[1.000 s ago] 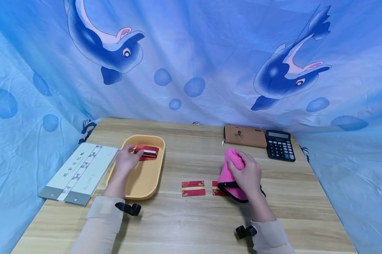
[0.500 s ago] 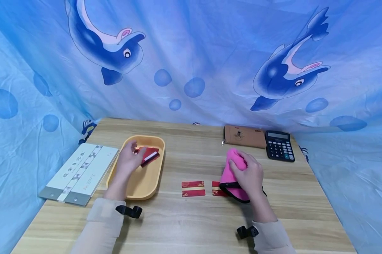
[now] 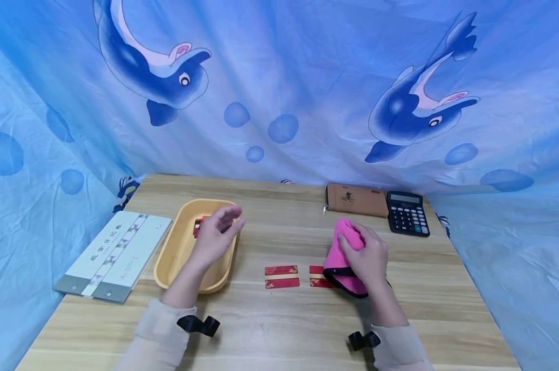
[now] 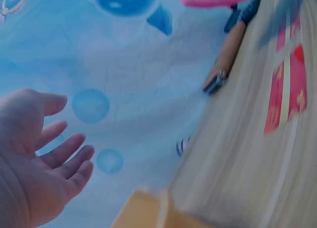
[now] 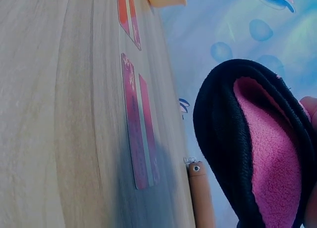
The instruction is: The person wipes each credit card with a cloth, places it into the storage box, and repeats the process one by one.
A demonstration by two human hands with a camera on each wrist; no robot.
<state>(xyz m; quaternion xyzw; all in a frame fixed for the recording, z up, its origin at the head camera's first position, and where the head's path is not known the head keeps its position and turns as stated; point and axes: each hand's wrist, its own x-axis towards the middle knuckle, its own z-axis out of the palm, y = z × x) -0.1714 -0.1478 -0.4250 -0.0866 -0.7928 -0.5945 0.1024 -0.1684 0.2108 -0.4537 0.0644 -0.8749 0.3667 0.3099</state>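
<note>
My left hand [image 3: 216,234] is held above the right side of the yellow tray [image 3: 171,257], holding nothing, its fingers loosely bent. Inside the tray are red cards or packets [image 3: 198,226], mostly hidden behind that hand. In the left wrist view the palm and spread fingers of the left hand [image 4: 44,163] show bare. With my right hand [image 3: 371,257] I grip a folded pink cloth [image 3: 337,253] edged in black; its fuzzy inner side shows in the right wrist view. Two red cards, a left one [image 3: 281,276] and a right one [image 3: 318,276], lie on the table; the cloth partly covers the right one.
A brown zip wallet [image 3: 357,200] and a black calculator [image 3: 408,213] lie at the table's back right. At the left is a white-and-grey account book [image 3: 117,252] with a band across it. A blue dolphin-print curtain [image 3: 284,93] hangs around the table.
My left hand has let go of a red item in the tray and moved right, over the tray's right edge. The right hand keeps the cloth, shifting only slightly.
</note>
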